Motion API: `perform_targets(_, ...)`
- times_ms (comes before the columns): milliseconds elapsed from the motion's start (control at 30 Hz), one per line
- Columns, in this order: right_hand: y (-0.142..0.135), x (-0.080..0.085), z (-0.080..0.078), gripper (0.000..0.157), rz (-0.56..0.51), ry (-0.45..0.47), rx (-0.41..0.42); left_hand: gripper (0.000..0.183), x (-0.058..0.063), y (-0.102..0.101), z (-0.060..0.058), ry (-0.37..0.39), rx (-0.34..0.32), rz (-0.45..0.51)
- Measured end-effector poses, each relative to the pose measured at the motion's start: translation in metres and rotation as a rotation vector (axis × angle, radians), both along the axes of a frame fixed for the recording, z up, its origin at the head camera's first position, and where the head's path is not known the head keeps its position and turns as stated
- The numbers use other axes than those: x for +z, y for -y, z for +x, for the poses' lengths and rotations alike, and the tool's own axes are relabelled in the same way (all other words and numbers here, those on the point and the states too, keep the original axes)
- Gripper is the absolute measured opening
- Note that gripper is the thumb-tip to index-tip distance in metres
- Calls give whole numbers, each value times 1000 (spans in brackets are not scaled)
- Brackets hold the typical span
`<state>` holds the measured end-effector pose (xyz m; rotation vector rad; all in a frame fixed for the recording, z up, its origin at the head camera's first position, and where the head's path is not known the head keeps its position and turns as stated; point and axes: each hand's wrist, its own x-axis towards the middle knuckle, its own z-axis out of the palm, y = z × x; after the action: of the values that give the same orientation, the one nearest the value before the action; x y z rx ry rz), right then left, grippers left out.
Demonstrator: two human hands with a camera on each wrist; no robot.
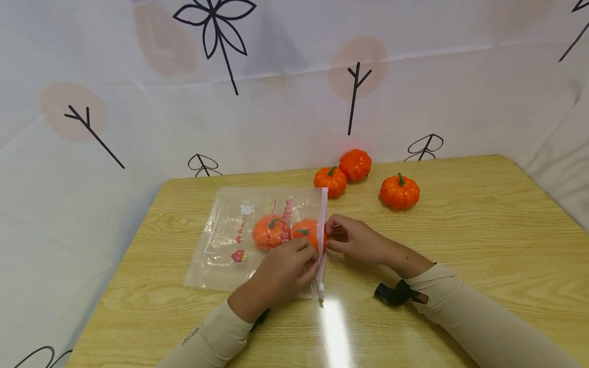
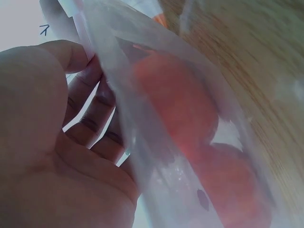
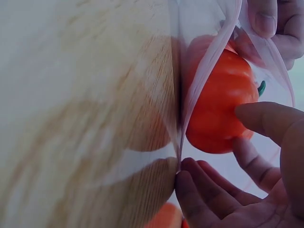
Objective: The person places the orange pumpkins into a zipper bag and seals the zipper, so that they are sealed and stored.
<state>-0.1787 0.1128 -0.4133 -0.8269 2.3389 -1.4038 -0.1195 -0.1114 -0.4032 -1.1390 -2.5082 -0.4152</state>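
Note:
A clear printed zip bag [image 1: 213, 276] lies on the table with its pink-edged mouth facing right. One orange toy pumpkin [image 1: 267, 232] is inside; a second pumpkin [image 3: 218, 104] sits just within the mouth. My left hand [image 1: 287, 266] pinches the bag's mouth edge between thumb and fingers, also visible in the left wrist view, where the bag hides part of the pumpkins. At the opening, my right hand [image 1: 359, 240] touches the second pumpkin with thumb and a fingertip. Its other fingers [image 3: 209, 190] extend by the lower mouth edge, fairly straight.
Behind the bag, two pumpkins sit close together, one nearer [image 1: 330, 182] and one by the cloth [image 1: 356, 165]. Another pumpkin [image 1: 399, 192] stands to their right. A patterned white cloth [image 1: 285, 117] rises behind the wooden table [image 1: 483, 214].

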Motion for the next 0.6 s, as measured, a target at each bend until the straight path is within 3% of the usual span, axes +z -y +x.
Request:
perform_targets(200, 1, 1, 0, 10, 15, 1, 4, 8, -1, 0, 0, -15, -4, 11)
perform_targets(600, 1, 1, 0, 16, 6, 4, 24, 6, 0, 0, 1, -26, 3, 10)
